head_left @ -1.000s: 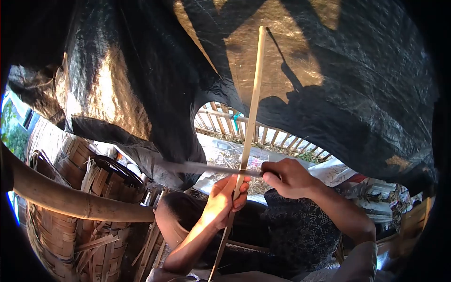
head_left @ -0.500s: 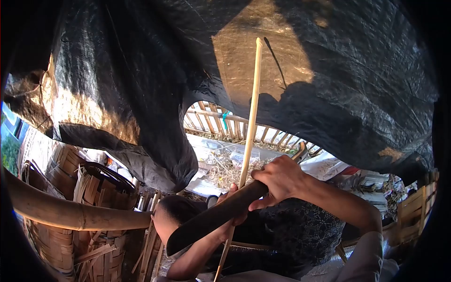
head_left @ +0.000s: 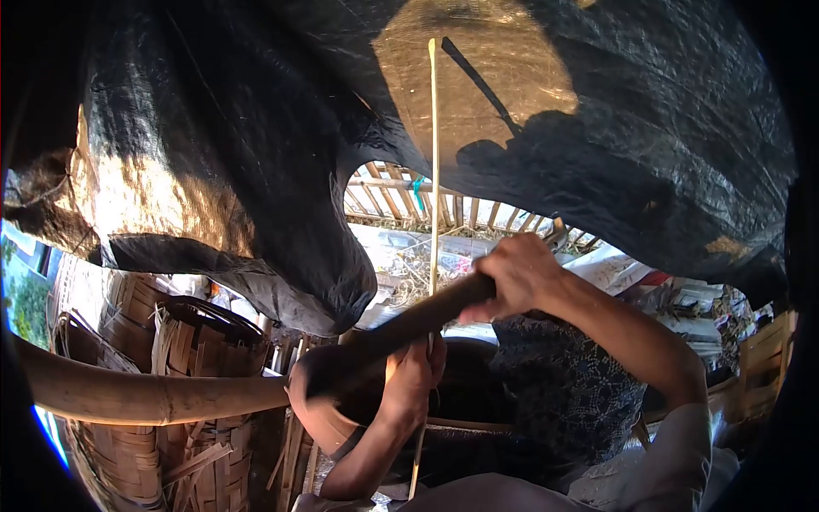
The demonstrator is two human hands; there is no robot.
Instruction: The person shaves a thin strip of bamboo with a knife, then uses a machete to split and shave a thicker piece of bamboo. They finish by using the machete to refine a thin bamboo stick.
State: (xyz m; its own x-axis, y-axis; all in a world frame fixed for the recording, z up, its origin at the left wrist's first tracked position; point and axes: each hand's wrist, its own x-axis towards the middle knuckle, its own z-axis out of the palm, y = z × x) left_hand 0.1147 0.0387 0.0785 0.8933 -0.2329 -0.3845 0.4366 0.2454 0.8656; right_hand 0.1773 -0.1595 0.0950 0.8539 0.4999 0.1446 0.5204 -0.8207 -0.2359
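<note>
My right hand (head_left: 522, 275) is closed round the handle end of a long dark blade (head_left: 401, 331), which slants down to the left and is blurred at its far end. Below the blade, my left hand (head_left: 413, 375) grips a thin pale bamboo strip (head_left: 434, 171) that stands nearly upright. The strip passes behind the blade, and its lower end shows beneath my left hand. Whether the blade touches the strip cannot be made out.
A thick bamboo pole (head_left: 162, 399) comes in from the left. Woven bamboo baskets (head_left: 209, 358) stand behind and below it. A dark tarp (head_left: 665, 136) hangs across the top, with a slatted bamboo fence (head_left: 392, 189) beyond. Patterned dark cloth (head_left: 563, 388) lies near my right forearm.
The strip has turned more upright, and its top has shifted left. My left hand shows more fully below the blade. My right hand has risen slightly with the blade.
</note>
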